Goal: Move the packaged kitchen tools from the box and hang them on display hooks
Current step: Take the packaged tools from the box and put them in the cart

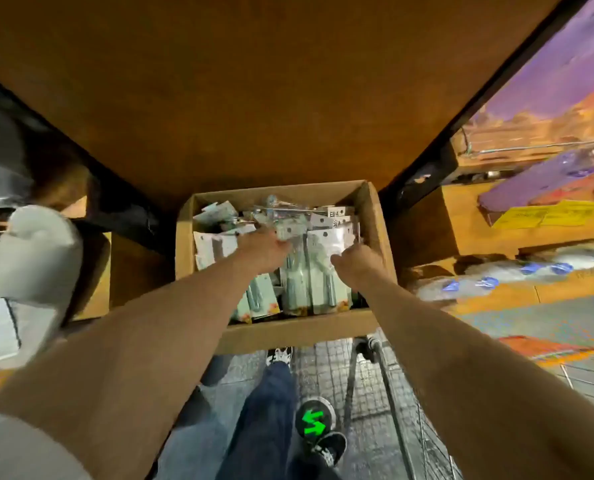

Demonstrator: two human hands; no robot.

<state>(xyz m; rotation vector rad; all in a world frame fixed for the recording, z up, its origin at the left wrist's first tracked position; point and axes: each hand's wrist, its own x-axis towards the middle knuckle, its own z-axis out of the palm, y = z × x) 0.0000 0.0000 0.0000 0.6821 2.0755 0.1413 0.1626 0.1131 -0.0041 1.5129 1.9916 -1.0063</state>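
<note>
The box (pixel 375 216) is plain brown cardboard; the packages (pixel 326 289) inside are pale green under clear plastic. Below the box: dark blue jeans (pixel 264 410), black-and-white shoes (pixel 328 448), a green-on-black arrow sticker (pixel 314 422).

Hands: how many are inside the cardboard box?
2. The left hand lies on the packaged tools in the middle of the cardboard box; the right hand pinches a clear package near its right wall. Fingertips are partly hidden.

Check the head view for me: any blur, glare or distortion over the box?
Head view: dim warm light, wide-angle bending at the edges; box, left hand and right hand fairly sharp; glare on the clear packages; right-side shelves smeared by motion blur.
</note>
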